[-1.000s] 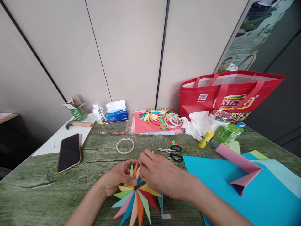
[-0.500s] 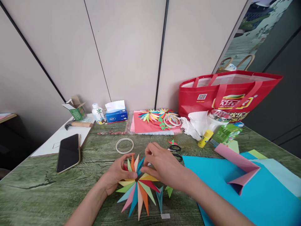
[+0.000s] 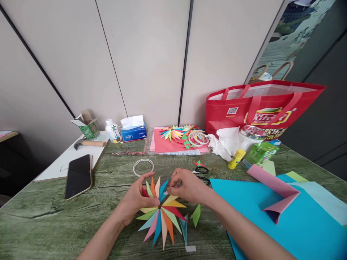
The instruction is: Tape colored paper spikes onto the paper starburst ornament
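My left hand [image 3: 135, 199] holds a multicoloured folded-paper star [image 3: 165, 221], its thumb pressed near the centre and its fingers behind the upper left points. At the star's upper right, beside a blue point, my right hand [image 3: 189, 186] is closed in a pinch. A small whitish strip [image 3: 166, 193] shows at those fingertips, partly hidden. On the table to the star's right lie a teal folded piece [image 3: 183, 231] and a green folded piece [image 3: 195, 216]. A short pale strip [image 3: 191, 248] lies just below them.
A tape roll [image 3: 143, 167] and black-handled scissors [image 3: 202, 175] lie beyond my hands. Blue paper [image 3: 252, 209] covers the right side. A phone [image 3: 79, 177] and hammer [image 3: 90, 143] are at left. Behind stand a tissue pack [image 3: 134, 133], glue stick [image 3: 236, 159] and red bag [image 3: 227, 112].
My right hand has drawn slightly right and away from the star's blue point, and the whitish strip at its fingertips now shows more. The star has shifted a little to the right.
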Action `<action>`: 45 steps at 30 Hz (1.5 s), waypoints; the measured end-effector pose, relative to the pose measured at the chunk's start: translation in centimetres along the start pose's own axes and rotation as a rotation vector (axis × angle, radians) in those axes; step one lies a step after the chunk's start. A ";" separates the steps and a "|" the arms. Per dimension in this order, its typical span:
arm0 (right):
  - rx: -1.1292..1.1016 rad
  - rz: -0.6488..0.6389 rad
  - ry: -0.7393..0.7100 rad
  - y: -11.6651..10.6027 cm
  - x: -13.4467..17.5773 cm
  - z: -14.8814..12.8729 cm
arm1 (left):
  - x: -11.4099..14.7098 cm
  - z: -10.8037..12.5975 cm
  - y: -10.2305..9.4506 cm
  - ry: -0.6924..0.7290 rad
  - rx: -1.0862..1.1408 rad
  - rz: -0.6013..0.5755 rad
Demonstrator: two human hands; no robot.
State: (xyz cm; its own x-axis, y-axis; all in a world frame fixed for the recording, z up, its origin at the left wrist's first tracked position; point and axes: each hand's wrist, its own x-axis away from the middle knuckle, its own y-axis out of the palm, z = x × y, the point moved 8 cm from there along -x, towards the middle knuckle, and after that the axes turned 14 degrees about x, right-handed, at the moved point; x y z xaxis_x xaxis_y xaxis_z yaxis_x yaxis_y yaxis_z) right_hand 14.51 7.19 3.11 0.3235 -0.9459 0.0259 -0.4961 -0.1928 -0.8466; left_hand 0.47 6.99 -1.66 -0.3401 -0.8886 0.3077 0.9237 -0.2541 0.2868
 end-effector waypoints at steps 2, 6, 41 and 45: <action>0.004 -0.023 0.012 0.4 -0.2 0.5 | 0.1 0.2 0.1 0.008 -0.032 -0.004; 0.077 -0.038 0.073 0.6 -0.6 1.6 | 0.2 0.4 0.6 -0.003 -0.045 -0.055; 0.091 0.048 0.119 1.8 -1.8 4.6 | 0.2 0.1 0.1 -0.031 0.031 -0.028; -0.041 0.081 0.083 0.5 -1.9 4.4 | 0.2 0.2 0.0 -0.005 0.048 -0.008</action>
State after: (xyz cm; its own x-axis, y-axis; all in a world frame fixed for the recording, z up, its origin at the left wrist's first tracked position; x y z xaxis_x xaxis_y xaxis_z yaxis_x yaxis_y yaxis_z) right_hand 17.17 10.06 0.31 0.2144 -0.9767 0.0035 -0.5511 -0.1239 -0.8252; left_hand 0.39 6.90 -1.38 -0.3479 -0.8848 0.3098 0.9116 -0.2422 0.3320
